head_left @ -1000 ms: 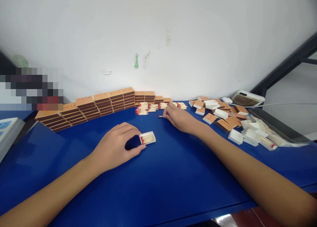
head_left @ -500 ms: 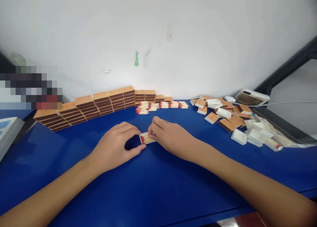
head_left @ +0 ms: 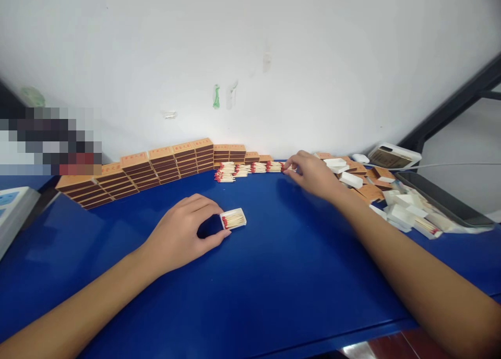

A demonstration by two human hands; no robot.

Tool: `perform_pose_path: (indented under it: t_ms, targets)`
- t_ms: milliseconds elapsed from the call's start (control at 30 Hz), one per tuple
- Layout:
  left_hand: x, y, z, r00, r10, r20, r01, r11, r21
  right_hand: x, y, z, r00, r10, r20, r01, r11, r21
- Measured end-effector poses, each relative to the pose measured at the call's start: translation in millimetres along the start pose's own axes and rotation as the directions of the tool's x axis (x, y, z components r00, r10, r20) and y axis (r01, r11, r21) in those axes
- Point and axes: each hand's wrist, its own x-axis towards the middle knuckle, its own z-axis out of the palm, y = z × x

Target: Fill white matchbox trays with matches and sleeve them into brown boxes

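A small white matchbox tray (head_left: 234,218) holding red-tipped matches lies on the blue table (head_left: 274,275). My left hand (head_left: 183,232) rests beside it, thumb and index finger curled against the tray's left end. My right hand (head_left: 313,174) reaches to the far side of the table, fingers pinched at the right end of a row of loose match bundles (head_left: 250,168). What those fingers hold is too small to make out.
Stacks of closed brown matchboxes (head_left: 148,166) line the wall at the back left. A heap of brown sleeves and white trays (head_left: 383,197) lies at the right, by a dark tray (head_left: 442,194) and a white device (head_left: 393,155). A pale box (head_left: 10,207) sits at the left edge.
My right hand left the white tray and moved back and to the right, to the end of the match row. The left hand and the tray stayed put.
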Motion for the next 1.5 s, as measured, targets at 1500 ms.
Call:
perform_pose_path:
  t_ms: [1500]
  targets:
    - [-0.6,-1.6,0.1,1.0,0.003,0.009,-0.003,1.0,0.021,3.4,27.3,0.7,0.976,0.027,0.217,0.002,0.992,-0.13]
